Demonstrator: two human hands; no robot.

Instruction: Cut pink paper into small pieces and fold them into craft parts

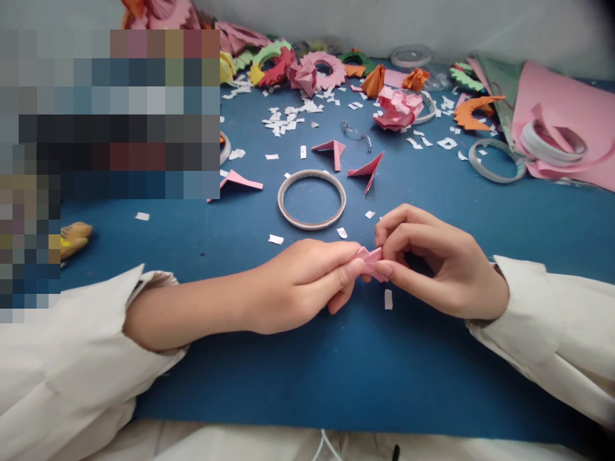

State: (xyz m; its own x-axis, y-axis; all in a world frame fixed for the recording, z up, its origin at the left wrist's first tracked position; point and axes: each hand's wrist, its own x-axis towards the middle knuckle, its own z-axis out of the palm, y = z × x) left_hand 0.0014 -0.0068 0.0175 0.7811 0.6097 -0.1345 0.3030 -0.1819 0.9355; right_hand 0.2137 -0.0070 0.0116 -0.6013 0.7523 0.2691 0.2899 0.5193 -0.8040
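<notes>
My left hand (302, 282) and my right hand (432, 262) meet over the blue table (336, 358), both pinching one small folded pink paper piece (371, 261) between thumb and fingertips. The piece is mostly covered by my fingers. A thin tape ring (312, 199) lies flat just beyond my hands. Three folded pink paper pieces rest behind it: one (331, 150), another (368, 170) and a third at the left (237, 180).
White paper scraps (283, 118) litter the table. Colourful paper rings and crumpled pieces (321, 67) crowd the far edge. Pink sheets (571, 128) and more tape rings (497, 160) lie at the far right. A blurred area covers the left.
</notes>
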